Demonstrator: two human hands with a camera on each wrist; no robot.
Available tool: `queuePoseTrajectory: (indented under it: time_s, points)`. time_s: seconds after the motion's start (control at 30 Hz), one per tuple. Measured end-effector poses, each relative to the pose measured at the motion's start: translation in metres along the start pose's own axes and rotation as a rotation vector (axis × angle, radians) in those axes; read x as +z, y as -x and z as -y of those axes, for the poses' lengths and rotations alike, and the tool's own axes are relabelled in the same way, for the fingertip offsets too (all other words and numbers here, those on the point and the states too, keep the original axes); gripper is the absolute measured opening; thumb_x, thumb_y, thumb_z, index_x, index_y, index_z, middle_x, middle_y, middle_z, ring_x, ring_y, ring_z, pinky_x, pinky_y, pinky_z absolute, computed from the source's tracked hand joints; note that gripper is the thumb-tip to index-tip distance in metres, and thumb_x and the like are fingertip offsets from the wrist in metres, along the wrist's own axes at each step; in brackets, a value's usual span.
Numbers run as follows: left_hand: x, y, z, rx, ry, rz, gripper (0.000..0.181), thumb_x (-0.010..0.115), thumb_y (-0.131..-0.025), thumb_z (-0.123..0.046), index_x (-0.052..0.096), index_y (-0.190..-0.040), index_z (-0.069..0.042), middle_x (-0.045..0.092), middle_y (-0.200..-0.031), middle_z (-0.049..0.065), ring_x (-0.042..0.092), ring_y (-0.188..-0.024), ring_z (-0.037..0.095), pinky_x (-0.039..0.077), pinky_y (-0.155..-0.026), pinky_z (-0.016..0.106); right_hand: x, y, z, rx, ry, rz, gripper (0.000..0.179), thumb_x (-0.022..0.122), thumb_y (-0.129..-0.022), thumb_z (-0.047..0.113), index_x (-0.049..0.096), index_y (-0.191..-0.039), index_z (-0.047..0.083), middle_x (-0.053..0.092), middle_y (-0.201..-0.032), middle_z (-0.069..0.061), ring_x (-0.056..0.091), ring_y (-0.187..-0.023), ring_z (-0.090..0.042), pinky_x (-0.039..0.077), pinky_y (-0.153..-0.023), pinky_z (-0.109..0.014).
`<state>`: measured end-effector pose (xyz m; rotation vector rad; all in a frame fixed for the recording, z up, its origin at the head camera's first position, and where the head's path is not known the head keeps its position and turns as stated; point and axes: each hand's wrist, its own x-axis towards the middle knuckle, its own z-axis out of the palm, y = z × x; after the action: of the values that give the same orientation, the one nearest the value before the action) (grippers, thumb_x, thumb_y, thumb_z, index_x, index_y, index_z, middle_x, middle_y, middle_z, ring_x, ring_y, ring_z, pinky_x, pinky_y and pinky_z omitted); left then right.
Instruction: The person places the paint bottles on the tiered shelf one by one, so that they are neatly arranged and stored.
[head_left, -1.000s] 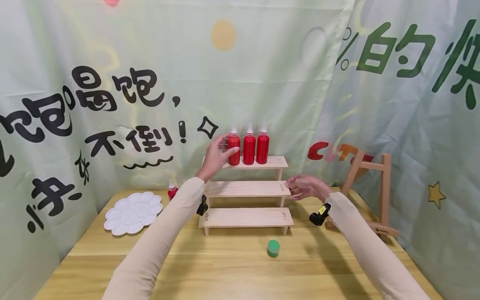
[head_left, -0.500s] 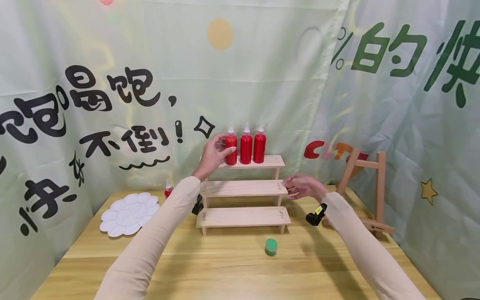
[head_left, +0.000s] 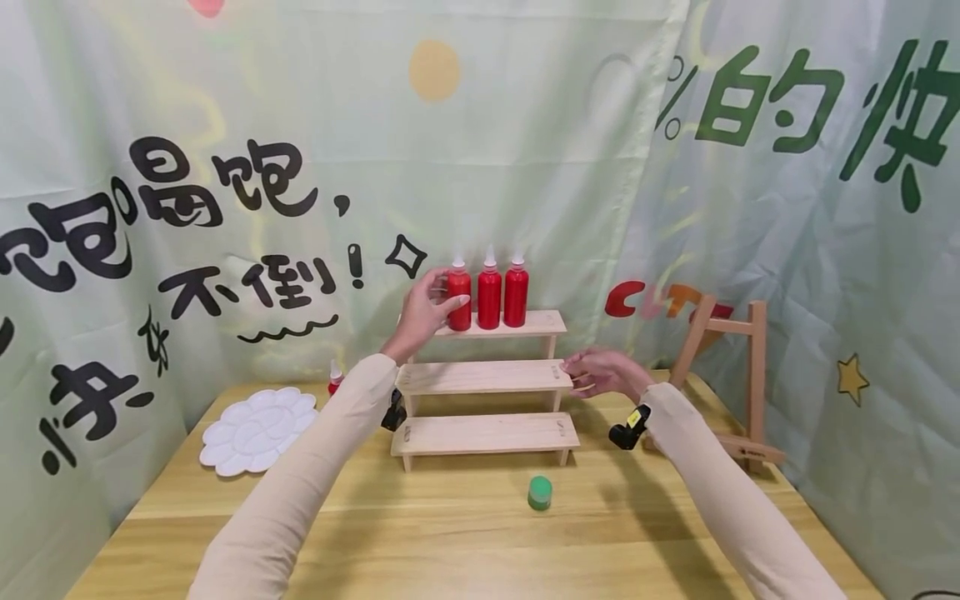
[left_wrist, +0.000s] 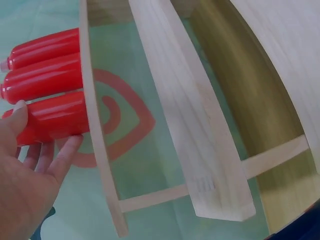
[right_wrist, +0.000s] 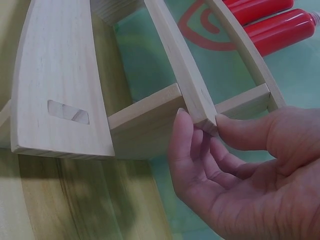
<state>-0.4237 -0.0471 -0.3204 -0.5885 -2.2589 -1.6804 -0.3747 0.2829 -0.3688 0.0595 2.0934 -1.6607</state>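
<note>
Three red squeeze bottles with white nozzle tips stand in a row on the top step of a three-step wooden display stand (head_left: 487, 435). My left hand (head_left: 423, 312) holds the leftmost squeeze bottle (head_left: 460, 302), thumb in front and fingers around its far side. The middle bottle (head_left: 490, 300) and the right bottle (head_left: 516, 297) are beside it. At the stand's right side, my right hand (head_left: 607, 375) pinches the end of the middle step between thumb and fingers, as the right wrist view shows with the step's corner (right_wrist: 202, 120).
A white flower-shaped palette (head_left: 258, 431) lies at the table's left. Behind the left forearm, another red bottle (head_left: 335, 382) is partly hidden. A small green-lidded jar (head_left: 540, 493) sits in front of the stand. A wooden easel (head_left: 753, 383) stands at the right; printed cloth (head_left: 525, 108) hangs behind.
The head view has turned slightly, so everything sits a little further left in it. Both hands keep their places on the bottle and the stand.
</note>
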Motion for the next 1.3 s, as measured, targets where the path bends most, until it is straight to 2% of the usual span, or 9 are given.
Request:
queuePoseTrajectory:
  time_s: [0.17,0.3,0.5,0.7,0.97,1.17,1.3]
  points:
    - [-0.004,0.006,0.002,-0.007,-0.003,0.020,0.063,0.078,-0.095,-0.010,0.049,-0.150,-0.012,0.062,-0.136,0.017,0.063,-0.122,0.036,0.058,-0.100,0.050,0.003,-0.001,-0.002,-0.002,0.016,0.017,0.010,0.051,-0.108,0.004,0.055,-0.100,0.004,0.062,-0.086,-0.001,0.063,-0.077,-0.013,0.061,-0.080,-0.031]
    - [-0.011,0.013,0.003,-0.018,0.000,0.013,0.066,0.079,-0.095,-0.012,0.046,-0.152,-0.010,0.061,-0.138,0.019,0.062,-0.125,0.036,0.058,-0.099,0.051,0.003,-0.001,-0.002,-0.010,0.021,0.024,0.010,0.051,-0.109,0.005,0.056,-0.100,0.004,0.064,-0.086,-0.001,0.064,-0.077,-0.013,0.061,-0.077,-0.029]
    - [-0.022,0.019,-0.001,0.009,-0.038,0.000,0.067,0.080,-0.094,-0.016,0.047,-0.151,-0.006,0.060,-0.139,0.022,0.061,-0.127,0.038,0.056,-0.101,0.053,0.002,-0.001,-0.001,0.003,0.000,0.020,0.011,0.049,-0.108,0.002,0.056,-0.100,0.003,0.061,-0.085,-0.002,0.064,-0.077,-0.015,0.061,-0.078,-0.030]
    - [-0.035,0.028,-0.005,0.037,-0.057,-0.010,0.063,0.080,-0.094,-0.015,0.049,-0.148,-0.002,0.061,-0.137,0.025,0.062,-0.126,0.040,0.051,-0.108,0.054,0.002,0.000,-0.002,0.009,-0.024,0.007,0.011,0.050,-0.108,0.002,0.060,-0.104,-0.001,0.062,-0.083,-0.001,0.065,-0.078,-0.015,0.061,-0.079,-0.031]
    - [-0.051,0.042,-0.003,0.065,-0.046,0.008,0.054,0.077,-0.097,-0.014,0.053,-0.141,0.006,0.062,-0.132,0.032,0.060,-0.125,0.042,0.050,-0.110,0.054,-0.001,0.000,-0.004,-0.002,-0.024,0.022,0.010,0.048,-0.109,0.003,0.058,-0.107,0.002,0.065,-0.088,-0.001,0.064,-0.080,-0.013,0.061,-0.078,-0.029]
    - [-0.068,0.054,0.002,0.065,-0.070,-0.015,0.047,0.077,-0.097,-0.016,0.059,-0.135,0.004,0.065,-0.126,0.029,0.063,-0.121,0.040,0.052,-0.107,0.053,-0.001,0.000,-0.002,-0.005,-0.035,0.006,0.009,0.051,-0.108,0.003,0.060,-0.105,0.002,0.063,-0.087,-0.001,0.065,-0.085,-0.017,0.061,-0.078,-0.029]
    - [-0.078,0.062,0.006,0.054,-0.097,-0.003,0.043,0.076,-0.098,-0.015,0.060,-0.133,0.003,0.066,-0.126,0.027,0.065,-0.120,0.038,0.053,-0.107,0.051,-0.001,0.000,-0.002,-0.004,-0.035,0.007,0.010,0.051,-0.108,0.003,0.060,-0.104,0.002,0.063,-0.086,0.000,0.065,-0.083,-0.016,0.061,-0.078,-0.029]
